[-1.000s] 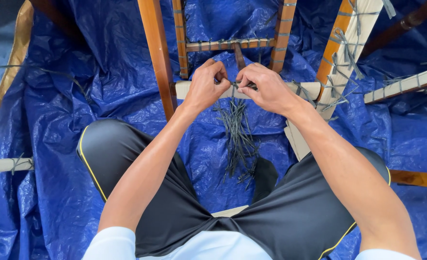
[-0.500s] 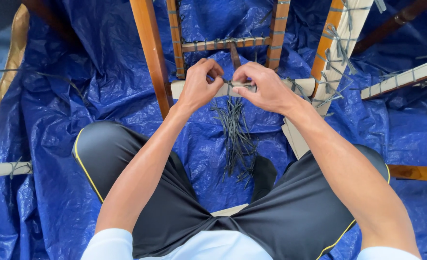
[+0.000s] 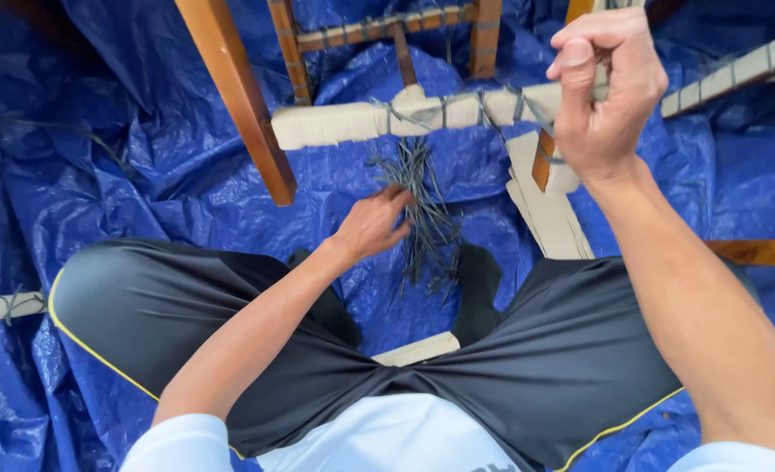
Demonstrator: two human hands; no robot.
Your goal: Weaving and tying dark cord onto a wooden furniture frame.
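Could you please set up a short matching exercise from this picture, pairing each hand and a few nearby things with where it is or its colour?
Things:
1. left hand
2. right hand
3. tarp
4. padded bar

Descriptions:
A. blue, crumpled underneath
B. raised in a fist
C. cream, tied with dark cords
D. at the bundle of dark strands

Pairs: 1-D, 2-B, 3-A, 4-C

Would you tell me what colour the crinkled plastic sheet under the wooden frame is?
Blue; the crinkled plastic sheet shows best in the head view.
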